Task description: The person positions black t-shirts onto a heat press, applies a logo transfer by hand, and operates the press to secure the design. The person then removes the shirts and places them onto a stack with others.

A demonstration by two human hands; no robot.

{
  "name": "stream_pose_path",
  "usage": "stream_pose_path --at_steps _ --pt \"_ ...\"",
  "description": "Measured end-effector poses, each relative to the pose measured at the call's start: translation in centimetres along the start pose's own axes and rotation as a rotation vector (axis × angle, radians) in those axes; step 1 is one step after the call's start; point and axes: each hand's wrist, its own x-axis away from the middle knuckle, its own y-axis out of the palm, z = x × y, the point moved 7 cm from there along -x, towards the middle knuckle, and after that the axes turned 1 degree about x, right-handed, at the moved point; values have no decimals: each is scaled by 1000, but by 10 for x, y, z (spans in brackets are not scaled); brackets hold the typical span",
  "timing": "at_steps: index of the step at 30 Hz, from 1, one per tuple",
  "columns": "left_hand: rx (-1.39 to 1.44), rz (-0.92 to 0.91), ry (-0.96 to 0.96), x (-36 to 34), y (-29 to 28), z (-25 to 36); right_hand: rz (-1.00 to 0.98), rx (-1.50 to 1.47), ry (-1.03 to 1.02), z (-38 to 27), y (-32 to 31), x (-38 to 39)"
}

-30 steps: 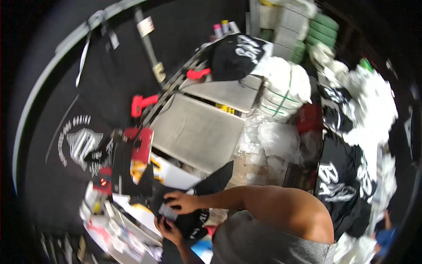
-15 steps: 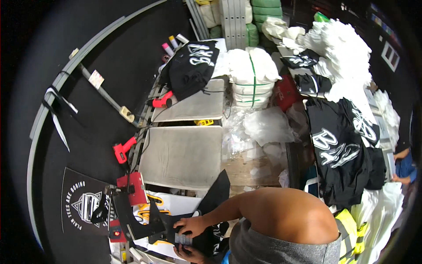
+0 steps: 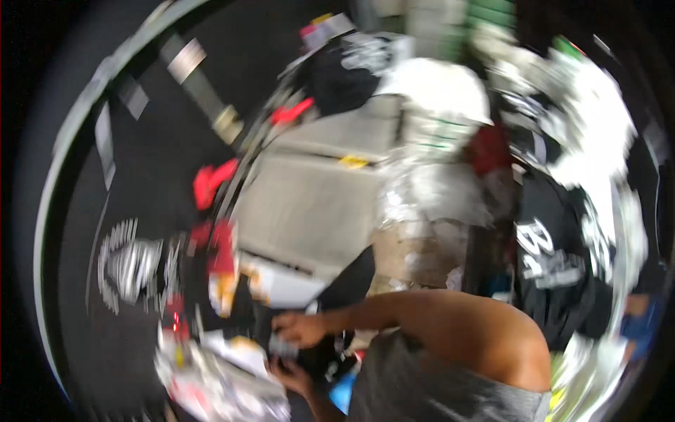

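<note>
Under the right hand [image 3: 301, 330], watching from my remote seat, I have a black cloth [image 3: 320, 363] with white lettering, and a small pale patch [image 3: 281, 347] lies on it between the two hands. That right hand is palm down, fingers spread at the patch's upper edge, pressing or resting on it. Just below it, the left hand [image 3: 292, 378] has its fingers bent near the patch's lower edge; the blur leaves me unable to tell whether it pinches anything. To the right of the left hand I see something blue [image 3: 343, 392]. Left of both hands sits a red box [image 3: 176, 320] with a lit red mark, and nearer the left hand, a jumbled pale heap [image 3: 225, 387]. Above the right hand is a white panel [image 3: 292, 290] with orange print, then a grey board [image 3: 306, 211]. Well to the right of both hands lies a black shirt [image 3: 562, 302].
</note>
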Motion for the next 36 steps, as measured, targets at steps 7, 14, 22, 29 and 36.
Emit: stream_pose_path --at_steps 7,14,22,29,36 --pt "75 43 -172 -8 -14 -17 -32 35 184 4 -2 -5" --pt "104 76 -218 -13 -25 -10 -56 -1 246 -14 -9 -21" --pt "120 89 -220 -10 -25 -12 -51 -6 254 -13 -9 -16" --pt "125 96 -221 -8 -25 -12 487 136 -68 -59 -142 -182" --pt "130 130 -204 -5 -26 -12 174 -111 156 -35 -171 -342"
